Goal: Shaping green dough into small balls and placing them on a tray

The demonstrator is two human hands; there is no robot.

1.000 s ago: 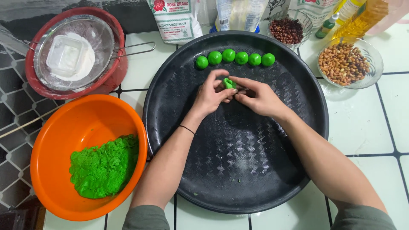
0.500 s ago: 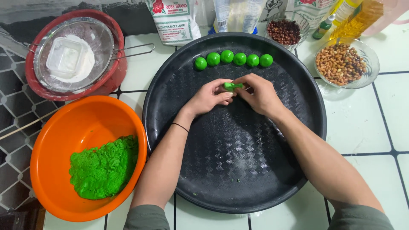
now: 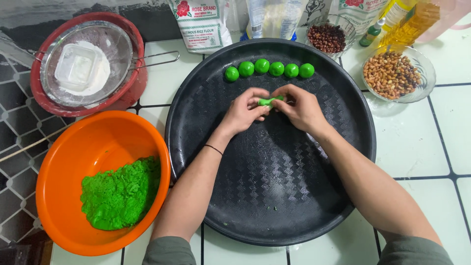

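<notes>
Both my hands meet over the far half of a round black tray. My left hand and my right hand pinch a small flattened piece of green dough between their fingertips. Just beyond them, several green dough balls lie in a row near the tray's far rim. An orange bowl to the left of the tray holds a lump of green dough.
A red basin with a metal sieve and a white tub of flour sits at the far left. Flour bags, a bowl of dark beans, a glass dish of peanuts and an oil bottle stand behind the tray on white tiles.
The green piece has gone from a small ball to a flattened strip stretched between my fingertips. My hands have stayed in about the same place over the tray.
</notes>
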